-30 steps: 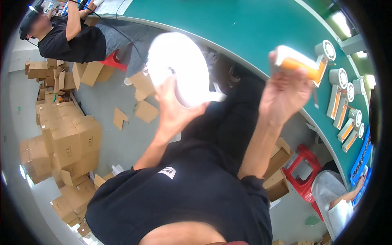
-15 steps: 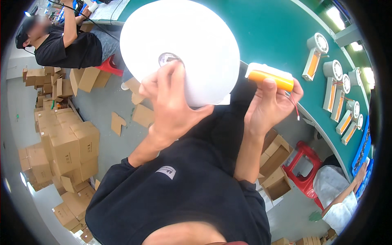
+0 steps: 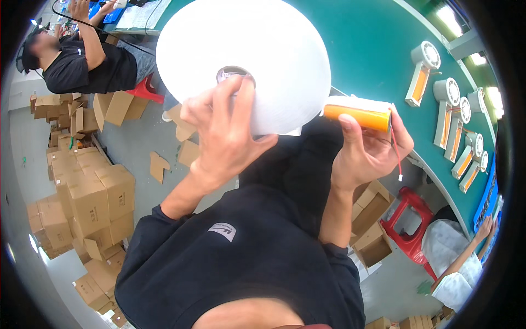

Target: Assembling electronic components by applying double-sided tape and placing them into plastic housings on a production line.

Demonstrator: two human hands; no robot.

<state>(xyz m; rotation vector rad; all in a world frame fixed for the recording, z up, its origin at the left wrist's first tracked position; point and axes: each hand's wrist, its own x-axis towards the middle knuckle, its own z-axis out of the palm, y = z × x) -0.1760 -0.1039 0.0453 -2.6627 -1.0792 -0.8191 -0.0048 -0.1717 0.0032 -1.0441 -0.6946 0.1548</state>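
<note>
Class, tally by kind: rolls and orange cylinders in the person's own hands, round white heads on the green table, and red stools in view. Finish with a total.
White roll in the left hand: 1
Orange cylinder in the right hand: 1
Round white heads on the green table: 6
Red stools: 2
Total: 10

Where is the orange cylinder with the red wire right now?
In the head view, the orange cylinder is right of centre, held by the right hand, beside the lower right edge of the white roll.
</note>
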